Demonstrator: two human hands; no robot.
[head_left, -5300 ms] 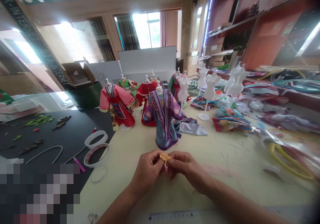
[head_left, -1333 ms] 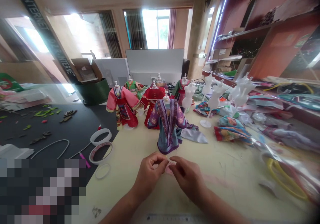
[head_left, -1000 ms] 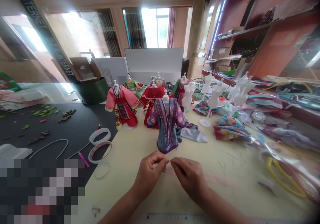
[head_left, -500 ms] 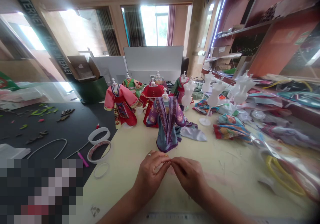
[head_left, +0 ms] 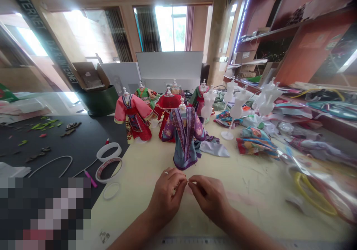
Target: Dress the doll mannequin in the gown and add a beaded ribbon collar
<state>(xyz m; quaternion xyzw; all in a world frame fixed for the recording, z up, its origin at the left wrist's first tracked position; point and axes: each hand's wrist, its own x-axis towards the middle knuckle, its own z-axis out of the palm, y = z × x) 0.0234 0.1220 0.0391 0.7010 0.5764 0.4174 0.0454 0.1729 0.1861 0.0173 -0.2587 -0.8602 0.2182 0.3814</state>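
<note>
My left hand [head_left: 166, 194] and my right hand [head_left: 208, 198] are close together above the pale tabletop [head_left: 139, 205], fingertips nearly meeting. The left fingers curl around a small gold ornament [head_left: 176, 185], mostly hidden by them. My right finger and thumb pinch a thin thread [head_left: 188, 182] that runs toward the left hand. Straight ahead of my hands stands a doll robe in purple and blue [head_left: 184, 138] on a white mannequin, not touching them. A faint pink ribbon [head_left: 240, 197] lies to the right.
More doll costumes [head_left: 134, 118] and bare white mannequins [head_left: 237, 106] stand beyond. Fabric piles [head_left: 256, 146] lie right, near a plastic bag [head_left: 312, 190] of yellow hoops. Tape rolls [head_left: 108, 170] sit by a black mat [head_left: 55, 146]. A ruler [head_left: 192, 240] lies at the near edge.
The gold ornament, plainly visible in the earliest frame, is now mostly hidden in my left fingers. My hands have parted slightly since half a second ago, and the view has drifted a little.
</note>
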